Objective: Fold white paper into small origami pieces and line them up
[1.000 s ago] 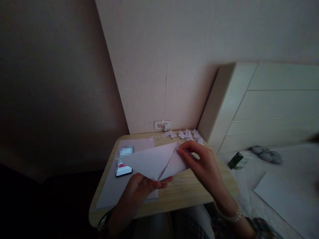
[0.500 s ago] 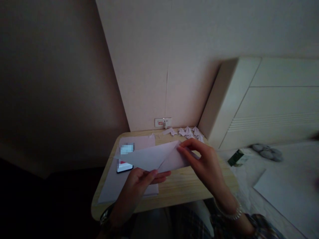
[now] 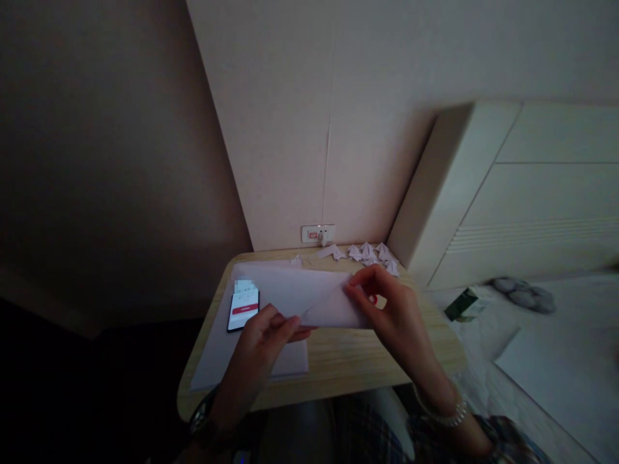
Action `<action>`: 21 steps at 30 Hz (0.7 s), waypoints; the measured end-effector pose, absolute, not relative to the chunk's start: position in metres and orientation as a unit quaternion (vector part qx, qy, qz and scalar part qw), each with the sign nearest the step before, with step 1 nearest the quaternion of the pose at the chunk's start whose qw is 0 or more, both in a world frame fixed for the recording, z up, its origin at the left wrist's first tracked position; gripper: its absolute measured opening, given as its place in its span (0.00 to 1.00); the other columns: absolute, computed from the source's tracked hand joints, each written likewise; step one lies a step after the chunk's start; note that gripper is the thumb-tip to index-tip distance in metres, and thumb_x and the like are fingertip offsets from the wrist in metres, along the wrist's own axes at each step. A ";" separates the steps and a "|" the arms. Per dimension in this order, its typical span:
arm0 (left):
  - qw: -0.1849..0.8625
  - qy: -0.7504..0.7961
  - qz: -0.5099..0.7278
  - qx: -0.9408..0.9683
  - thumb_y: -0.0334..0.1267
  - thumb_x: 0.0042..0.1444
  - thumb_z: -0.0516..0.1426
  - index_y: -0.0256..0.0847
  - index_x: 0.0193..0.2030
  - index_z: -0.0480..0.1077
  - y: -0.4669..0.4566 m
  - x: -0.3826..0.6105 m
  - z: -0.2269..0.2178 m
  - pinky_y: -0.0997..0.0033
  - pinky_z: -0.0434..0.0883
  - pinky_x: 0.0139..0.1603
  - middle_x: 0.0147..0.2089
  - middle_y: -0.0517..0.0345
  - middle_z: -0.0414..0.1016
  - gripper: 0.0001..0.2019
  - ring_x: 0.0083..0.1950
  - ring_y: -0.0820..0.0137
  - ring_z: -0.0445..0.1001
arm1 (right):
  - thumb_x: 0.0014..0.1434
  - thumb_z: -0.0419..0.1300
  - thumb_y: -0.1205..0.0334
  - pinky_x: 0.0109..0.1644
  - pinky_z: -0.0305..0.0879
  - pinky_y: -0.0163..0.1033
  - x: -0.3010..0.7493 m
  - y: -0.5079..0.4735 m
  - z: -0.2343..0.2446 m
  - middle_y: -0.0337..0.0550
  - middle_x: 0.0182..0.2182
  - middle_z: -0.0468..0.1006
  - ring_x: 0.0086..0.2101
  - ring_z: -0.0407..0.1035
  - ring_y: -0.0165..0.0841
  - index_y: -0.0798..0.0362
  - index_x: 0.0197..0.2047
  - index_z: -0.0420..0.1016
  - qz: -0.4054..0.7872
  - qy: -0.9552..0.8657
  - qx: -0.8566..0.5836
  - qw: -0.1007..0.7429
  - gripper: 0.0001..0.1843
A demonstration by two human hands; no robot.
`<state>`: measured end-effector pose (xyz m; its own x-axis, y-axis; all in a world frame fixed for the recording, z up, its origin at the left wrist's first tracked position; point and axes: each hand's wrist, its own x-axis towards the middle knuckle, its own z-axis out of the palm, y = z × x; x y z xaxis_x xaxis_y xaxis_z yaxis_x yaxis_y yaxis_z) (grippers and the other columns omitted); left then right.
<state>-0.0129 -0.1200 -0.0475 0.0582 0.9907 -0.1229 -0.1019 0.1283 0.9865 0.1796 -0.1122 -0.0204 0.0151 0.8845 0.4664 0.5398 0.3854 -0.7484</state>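
Observation:
I hold a folded white paper sheet (image 3: 300, 293) above a small wooden table (image 3: 367, 364). My left hand (image 3: 268, 332) pinches the sheet's lower point, fingers closed on it. My right hand (image 3: 387, 306) grips the sheet's right end, thumb and fingers pressed together on it. The sheet lies nearly flat, tilted toward me. Under it, a stack of white paper (image 3: 227, 361) covers the table's left part, with a phone (image 3: 243, 309) lying on it, screen lit.
Several small folded paper figures (image 3: 370, 253) sit at the table's back edge, by a wall socket (image 3: 318, 232). A bed headboard (image 3: 507, 193) stands to the right. On the bed lie a dark box (image 3: 459, 304), grey slippers (image 3: 522, 295) and a white sheet (image 3: 565, 380).
The raised triangular flap has come down flatter and lower. My left hand moved left and up along the lower edge. My right hand kept its hold.

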 end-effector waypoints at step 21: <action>0.384 0.528 0.454 0.606 0.41 0.47 0.60 0.40 0.34 0.72 -0.107 -0.034 -0.042 0.66 0.74 0.43 0.35 0.53 0.80 0.09 0.39 0.61 0.79 | 0.60 0.57 0.60 0.31 0.63 0.35 0.174 -0.106 -0.040 0.38 0.25 0.74 0.28 0.68 0.31 0.52 0.28 0.70 0.221 -0.760 -0.489 0.367 0.10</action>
